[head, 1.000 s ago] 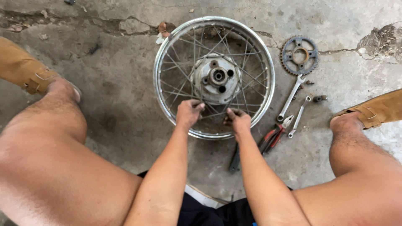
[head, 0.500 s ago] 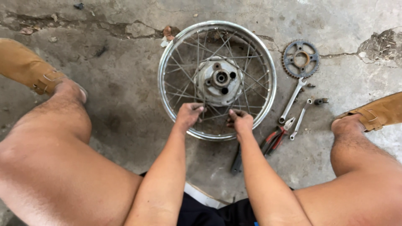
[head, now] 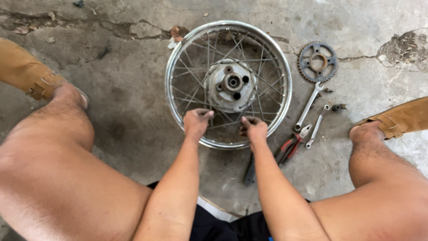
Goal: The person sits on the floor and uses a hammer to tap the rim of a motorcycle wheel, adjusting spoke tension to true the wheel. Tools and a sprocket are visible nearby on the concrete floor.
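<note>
A chrome spoked wheel rim (head: 171, 67) lies flat on the concrete floor between my knees, with a grey metal hub (head: 229, 85) at its centre. My left hand (head: 197, 122) rests inside the near part of the rim, fingers closed around spokes. My right hand (head: 253, 128) is beside it, also pinched on spokes near the rim's near edge. Both forearms reach forward from my lap.
Right of the wheel lie a toothed sprocket (head: 317, 61), two spanners (head: 308, 105), red-handled pliers (head: 290, 145) and a small socket (head: 339, 107). A dark tool (head: 249, 172) lies under my right forearm. My tan boots (head: 26, 73) flank the area on cracked concrete.
The wheel sits slightly lower and further right in view as the camera shifted. Both hands stay on the near spokes with small finger movements.
</note>
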